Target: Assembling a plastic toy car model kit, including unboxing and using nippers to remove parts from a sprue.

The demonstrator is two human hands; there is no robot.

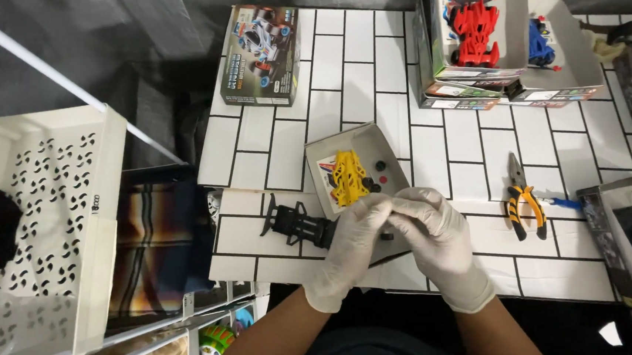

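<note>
A: Head view: what are the hands doing?
B: Left hand (351,253) and right hand (435,236), gloved, pinch closed together on a small part beside the black chassis (297,225) on the surface (477,144).
A: Advice?
B: Keep the fingers low, near the yellow body's tray (397,175).

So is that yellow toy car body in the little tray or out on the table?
In. The yellow car body lies inside the open white tray, beside small dark round parts.
</note>
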